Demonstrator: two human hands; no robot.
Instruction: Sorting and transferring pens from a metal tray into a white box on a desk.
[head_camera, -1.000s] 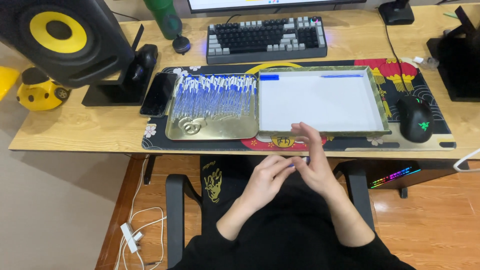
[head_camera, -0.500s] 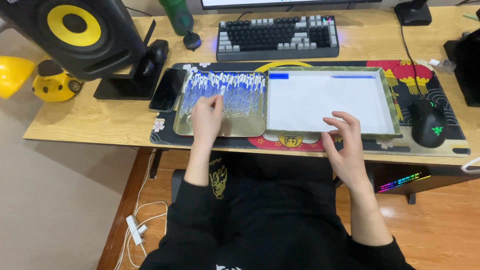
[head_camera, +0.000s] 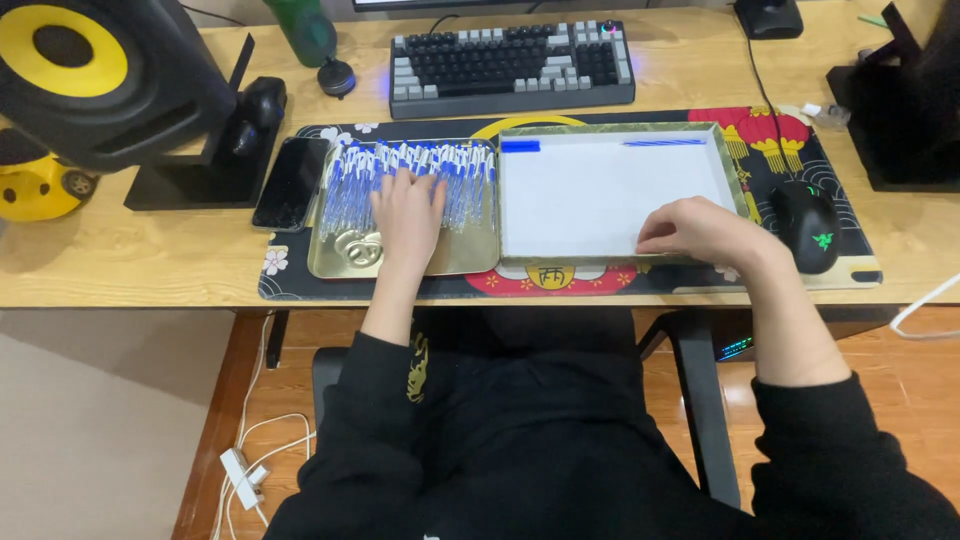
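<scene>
My left hand (head_camera: 407, 212) lies flat, fingers spread, on a heap of several blue-capped clear pens (head_camera: 350, 180) in a gold tray (head_camera: 470, 258). To the right stands a second gold tray (head_camera: 742, 178) lined with white paper; a blue cap (head_camera: 520, 146) and one pen (head_camera: 664, 142) lie along its far edge. My right hand (head_camera: 700, 229) rests curled on that tray's near right rim, touching the paper's edge. Whether it pinches anything is hidden.
Both trays sit on a patterned desk mat (head_camera: 780, 140). A black phone (head_camera: 291, 182) lies left of the pen tray, a mouse (head_camera: 806, 224) right of the white tray. A keyboard (head_camera: 510, 66), speaker (head_camera: 90, 70), green bottle (head_camera: 306, 30) and yellow toy (head_camera: 40, 186) line the back.
My hands, together over my lap a second ago, have parted. The left one reached onto the pen heap; the right one went to the white tray's near rim.
</scene>
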